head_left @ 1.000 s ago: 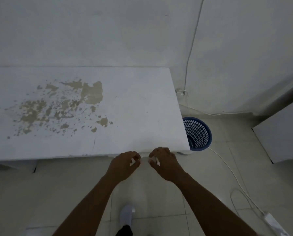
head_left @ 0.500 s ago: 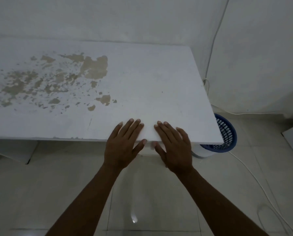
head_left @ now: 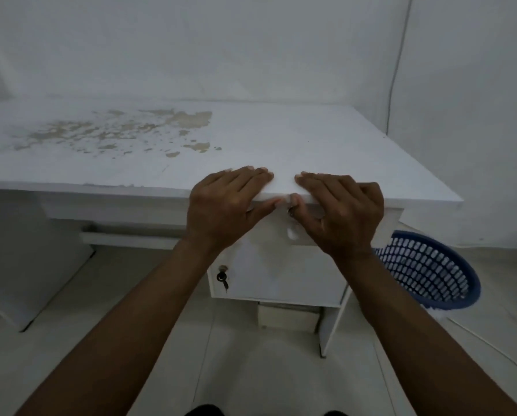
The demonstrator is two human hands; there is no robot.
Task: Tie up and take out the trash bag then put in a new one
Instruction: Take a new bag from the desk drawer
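A blue perforated waste basket [head_left: 431, 274] stands on the floor beside the right end of a white desk [head_left: 296, 136]; no bag shows in it. My left hand [head_left: 227, 202] and my right hand [head_left: 341, 211] lie side by side on the desk's front edge, fingers flat on top and thumbs tucked under the lip. The thumb tips look pale, and the strip of edge between the hands is very bright. Whether a thin white bag is pinched there I cannot tell. No tied trash bag is in view.
Peeled tan patches [head_left: 125, 130] mark the left of the desk top. Below my hands is a white cabinet door with a key in its lock [head_left: 222, 277]. A white cable [head_left: 398, 70] runs down the wall corner, and another cable [head_left: 491, 346] crosses the tiled floor.
A second ago my hands held something small and white below the desk edge. They then pressed flat on the top and now sit at the edge, thumbs underneath. The view has dropped lower and closer.
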